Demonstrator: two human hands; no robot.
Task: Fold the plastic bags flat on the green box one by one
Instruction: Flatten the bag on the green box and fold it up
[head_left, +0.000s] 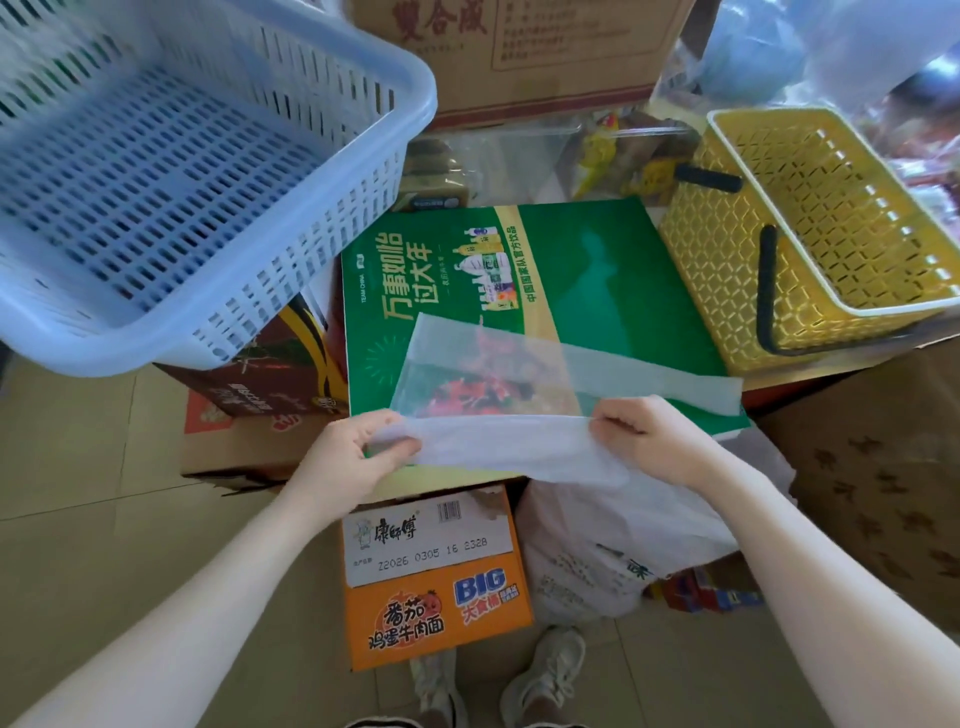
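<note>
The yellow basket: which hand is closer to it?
The right hand. It pinches the plastic bag just below and left of the yellow basket. The left hand pinches the bag's other end, farther away.

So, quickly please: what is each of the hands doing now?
Left hand: closed, pinching the left end of the plastic bag.
Right hand: closed, pinching the right end of the same bag.
</note>
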